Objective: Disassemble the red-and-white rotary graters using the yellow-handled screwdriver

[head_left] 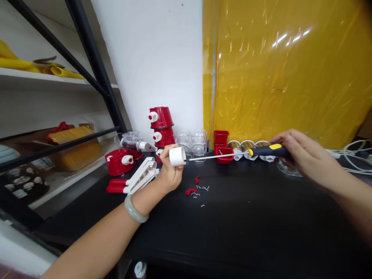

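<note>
My left hand [171, 172] is closed round a short white plastic cylinder [176, 156], its open end facing right. In my right hand [302, 151] is a screwdriver [267, 150] with a black and yellow handle and a long metal shaft. The screwdriver's tip reaches the rim of the cylinder; whether it touches a screw there I cannot tell. Below, on the black table [247, 232], lie two small red plastic parts [190, 191] and several loose screws [203, 188]. To the left of my left hand are white handles with red ends [130, 182].
Red grater housings [161, 117] stand stacked at the back, with another red housing [119, 162] at left. Clear cups [198, 139], red hoppers [223, 154] and metal grater drums [248, 147] line the back edge. A shelf rack [109, 97] borders the left; white cables [356, 157] lie at right.
</note>
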Available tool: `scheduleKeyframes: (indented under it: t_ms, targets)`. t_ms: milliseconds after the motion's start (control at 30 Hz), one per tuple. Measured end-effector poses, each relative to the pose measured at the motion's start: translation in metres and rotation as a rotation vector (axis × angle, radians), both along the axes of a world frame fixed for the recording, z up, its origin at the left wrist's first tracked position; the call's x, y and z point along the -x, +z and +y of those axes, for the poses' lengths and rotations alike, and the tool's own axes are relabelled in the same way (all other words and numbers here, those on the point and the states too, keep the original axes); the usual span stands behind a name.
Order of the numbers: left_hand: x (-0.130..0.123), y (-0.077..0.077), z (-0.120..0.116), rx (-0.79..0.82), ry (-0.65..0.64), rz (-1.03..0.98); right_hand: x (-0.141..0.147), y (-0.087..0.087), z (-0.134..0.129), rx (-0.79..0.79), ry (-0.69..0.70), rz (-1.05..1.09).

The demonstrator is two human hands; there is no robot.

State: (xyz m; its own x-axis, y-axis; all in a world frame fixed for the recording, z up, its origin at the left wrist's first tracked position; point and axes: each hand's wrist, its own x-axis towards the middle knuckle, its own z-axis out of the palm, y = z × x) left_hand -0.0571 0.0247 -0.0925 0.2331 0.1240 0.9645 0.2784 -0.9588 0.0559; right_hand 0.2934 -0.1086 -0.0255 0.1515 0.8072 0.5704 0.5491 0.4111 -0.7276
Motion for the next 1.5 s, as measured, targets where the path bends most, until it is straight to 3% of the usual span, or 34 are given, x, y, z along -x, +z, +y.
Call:
scheduleKeyframes:
  t_ms: [167, 367, 500, 600, 700, 833, 933, 1133, 1233, 1367, 1433, 1500]
  targets:
    - [0.001, -0.001, 0.000, 0.000, 0.048, 0.017, -0.001, 0.007, -0.014, -0.144, 0.127, 0.171]
    - [-0.001, -0.003, -0.003, 0.061, 0.057, 0.040, 0.001, 0.008, -0.014, -0.044, 0.312, 0.468]
    - [-0.001, -0.004, -0.002, 0.065, 0.060, 0.041, 0.003, 0.006, -0.006, 0.036, 0.156, 0.311]
    - [-0.001, -0.003, -0.003, 0.056, 0.077, 0.049, 0.002, 0.006, -0.006, -0.062, 0.056, 0.192]
    - [-0.002, 0.000, -0.006, 0.043, 0.102, 0.037, -0.002, 0.006, -0.012, -0.138, 0.169, 0.264]
    - [-0.002, 0.001, -0.010, 0.022, 0.138, 0.045, -0.001, 0.010, -0.017, -0.051, 0.337, 0.456]
    - [-0.003, -0.001, -0.010, 0.037, 0.141, 0.063, 0.004, 0.012, -0.013, -0.061, 0.370, 0.556]
    - [-0.002, -0.003, -0.007, 0.067, 0.089, 0.064, 0.003, 0.007, -0.004, -0.008, 0.035, 0.216]
    - [-0.001, 0.000, -0.007, 0.029, 0.108, 0.068, 0.000, 0.008, -0.010, -0.090, 0.141, 0.323]
    - [-0.002, 0.002, -0.007, -0.016, 0.083, 0.088, 0.002, 0.013, -0.016, -0.043, 0.361, 0.562]
    - [-0.003, 0.001, -0.007, -0.002, 0.046, 0.094, 0.003, 0.014, -0.013, -0.049, 0.372, 0.588]
    - [-0.004, 0.000, -0.006, -0.003, 0.037, 0.092, 0.002, 0.011, -0.007, -0.014, 0.290, 0.500]
